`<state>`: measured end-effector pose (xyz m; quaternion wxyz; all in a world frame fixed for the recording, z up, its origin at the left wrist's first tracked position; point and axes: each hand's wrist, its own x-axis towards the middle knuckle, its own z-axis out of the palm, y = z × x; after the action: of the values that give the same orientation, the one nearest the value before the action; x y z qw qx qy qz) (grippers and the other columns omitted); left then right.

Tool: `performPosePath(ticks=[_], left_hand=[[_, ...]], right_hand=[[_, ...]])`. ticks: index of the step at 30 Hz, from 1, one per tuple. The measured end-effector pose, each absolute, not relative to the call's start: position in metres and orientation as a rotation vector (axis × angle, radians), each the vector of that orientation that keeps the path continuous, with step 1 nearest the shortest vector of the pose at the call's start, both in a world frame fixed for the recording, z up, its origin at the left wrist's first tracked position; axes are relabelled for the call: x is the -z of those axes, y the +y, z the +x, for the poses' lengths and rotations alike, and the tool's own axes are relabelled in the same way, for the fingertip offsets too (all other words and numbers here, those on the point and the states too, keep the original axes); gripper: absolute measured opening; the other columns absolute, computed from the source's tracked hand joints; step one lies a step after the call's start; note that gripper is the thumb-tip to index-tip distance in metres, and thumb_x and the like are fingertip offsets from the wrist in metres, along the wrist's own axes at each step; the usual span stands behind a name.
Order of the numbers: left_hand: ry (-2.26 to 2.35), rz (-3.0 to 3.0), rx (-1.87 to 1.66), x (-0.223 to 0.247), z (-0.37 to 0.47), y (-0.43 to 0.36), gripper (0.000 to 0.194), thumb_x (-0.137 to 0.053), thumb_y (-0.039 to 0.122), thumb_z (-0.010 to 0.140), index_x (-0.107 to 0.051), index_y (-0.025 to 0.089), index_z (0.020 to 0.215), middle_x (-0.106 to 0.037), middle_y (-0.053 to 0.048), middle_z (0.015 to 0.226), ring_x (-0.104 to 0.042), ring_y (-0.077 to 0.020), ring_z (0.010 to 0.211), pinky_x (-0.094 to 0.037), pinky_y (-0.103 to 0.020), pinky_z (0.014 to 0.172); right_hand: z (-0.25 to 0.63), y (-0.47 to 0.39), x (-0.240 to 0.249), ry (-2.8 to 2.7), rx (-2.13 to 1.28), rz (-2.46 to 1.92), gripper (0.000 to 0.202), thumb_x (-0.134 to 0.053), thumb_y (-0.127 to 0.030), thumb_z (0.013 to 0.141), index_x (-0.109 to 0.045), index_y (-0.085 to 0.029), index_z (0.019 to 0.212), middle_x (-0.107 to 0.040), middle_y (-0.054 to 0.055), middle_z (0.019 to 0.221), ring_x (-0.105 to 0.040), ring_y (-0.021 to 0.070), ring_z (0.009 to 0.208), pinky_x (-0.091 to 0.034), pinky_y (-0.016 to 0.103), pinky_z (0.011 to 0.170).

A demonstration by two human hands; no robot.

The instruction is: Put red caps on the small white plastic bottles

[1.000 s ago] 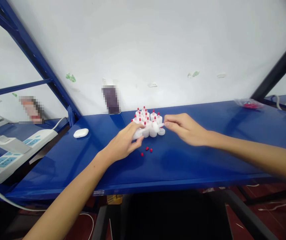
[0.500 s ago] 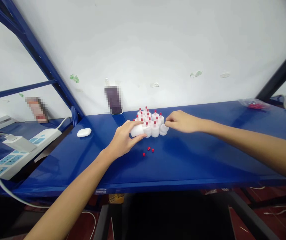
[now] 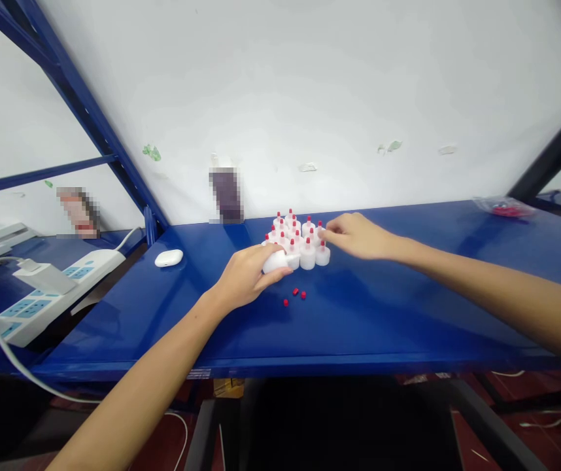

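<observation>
Several small white bottles with red tips [image 3: 308, 254] stand close together on the blue table [image 3: 359, 320]. My left hand [image 3: 251, 271] holds a white bottle [image 3: 274, 261] tilted on its side between thumb and fingers, at the group's front left. At the right side of the group, my right hand [image 3: 349, 235] has its fingers pinched beside a red-tipped bottle [image 3: 322, 254]; what they hold, if anything, is too small to make out. Loose red caps [image 3: 295, 292] lie in front of the bottles.
A white case [image 3: 169, 258] lies at the left. Behind it, a blurred phone-like object [image 3: 227, 195] leans on the wall. A power strip [image 3: 40, 301] with cables is at far left. A plastic bag with red pieces [image 3: 506, 207] lies at back right.
The front-right bottle, earlier a white shape under my right hand, now shows its red tip. My right hand sits slightly back from it. The bottle in my left hand has turned.
</observation>
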<state>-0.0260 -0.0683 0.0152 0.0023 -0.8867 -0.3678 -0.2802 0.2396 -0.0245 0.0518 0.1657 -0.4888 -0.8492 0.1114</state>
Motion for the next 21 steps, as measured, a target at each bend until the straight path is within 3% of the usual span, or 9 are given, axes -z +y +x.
performPosePath(ticks=[3, 6, 8, 11, 15, 21], left_hand=[[-1.176, -2.812, 0.842, -0.017, -0.024, -0.070, 0.041, -0.047, 0.053, 0.097, -0.062, 0.017, 0.110, -0.070, -0.006, 0.094, -0.065, -0.0205, 0.081, -0.046, -0.029, 0.074], [-1.158, -2.840, 0.805, -0.017, -0.022, -0.071, 0.040, -0.048, 0.053, 0.096, -0.061, 0.017, 0.109, -0.070, -0.005, 0.091, -0.064, -0.0191, 0.077, -0.044, -0.027, 0.070], [-1.136, -2.863, 0.782, -0.016, -0.022, -0.072, 0.039, -0.049, 0.053, 0.096, -0.061, 0.017, 0.108, -0.070, -0.004, 0.090, -0.064, -0.0185, 0.076, -0.043, -0.026, 0.068], [-1.112, -2.885, 0.731, -0.016, -0.023, -0.072, 0.037, -0.050, 0.051, 0.097, -0.060, 0.017, 0.107, -0.069, -0.004, 0.089, -0.063, -0.0179, 0.075, -0.043, -0.026, 0.067], [-1.115, -2.885, 0.685, -0.016, -0.025, -0.072, 0.035, -0.049, 0.050, 0.097, -0.060, 0.017, 0.105, -0.069, -0.005, 0.092, -0.064, -0.0182, 0.076, -0.043, -0.026, 0.067], [-1.091, -2.870, 0.804, -0.016, -0.021, -0.073, 0.041, -0.047, 0.053, 0.097, -0.058, 0.016, 0.112, -0.069, -0.006, 0.093, -0.064, -0.0194, 0.077, -0.045, -0.027, 0.069]], right_hand=[[0.240, -0.052, -0.041, -2.444, -0.147, -1.244, 0.020, -0.052, -0.030, 0.086, -0.055, -0.019, 0.069, -0.055, -0.001, 0.060, -0.044, 0.0119, 0.054, -0.030, 0.028, 0.058], [0.232, -0.081, -0.027, -2.602, -0.002, -1.074, 0.018, -0.053, -0.031, 0.090, -0.065, -0.019, 0.085, -0.056, 0.000, 0.057, -0.052, 0.0164, 0.061, -0.034, 0.029, 0.066], [0.224, -0.093, -0.019, -2.673, 0.052, -1.054, 0.022, -0.053, -0.036, 0.092, -0.066, -0.019, 0.095, -0.060, 0.003, 0.061, -0.057, 0.0198, 0.065, -0.032, 0.028, 0.061], [0.212, -0.098, -0.013, -2.809, 0.066, -1.067, 0.028, -0.044, -0.038, 0.098, -0.063, -0.018, 0.103, -0.064, 0.004, 0.065, -0.057, 0.0186, 0.056, -0.025, 0.029, 0.052], [0.208, -0.097, -0.013, -2.896, 0.085, -1.006, 0.023, -0.040, -0.029, 0.099, -0.061, -0.019, 0.101, -0.069, 0.004, 0.073, -0.056, 0.0159, 0.052, -0.024, 0.028, 0.051], [0.222, -0.088, -0.023, -2.354, -0.213, -0.914, 0.015, -0.051, -0.026, 0.094, -0.063, -0.017, 0.090, -0.067, 0.006, 0.089, -0.059, 0.0159, 0.072, -0.041, 0.027, 0.064]])
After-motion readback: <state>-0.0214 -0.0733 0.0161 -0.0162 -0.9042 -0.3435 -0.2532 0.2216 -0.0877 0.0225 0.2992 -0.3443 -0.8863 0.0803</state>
